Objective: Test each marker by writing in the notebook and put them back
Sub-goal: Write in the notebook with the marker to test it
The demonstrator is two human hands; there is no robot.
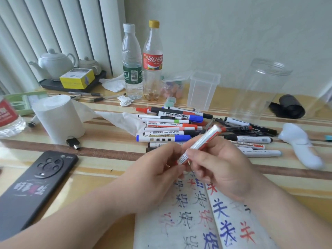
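Both hands hold one red-and-white marker above the open notebook, tilted with its far end up to the right. My right hand grips the barrel. My left hand pinches its lower red end; whether a cap is on I cannot tell. The notebook pages carry red, blue and black characters. A pile of several markers with red, blue and black caps lies just beyond my hands, and more markers lie to the right of it.
A black phone lies at the near left by a tissue roll and a key. Two bottles, a clear box and a clear jar stand behind the pile. A white object lies at right.
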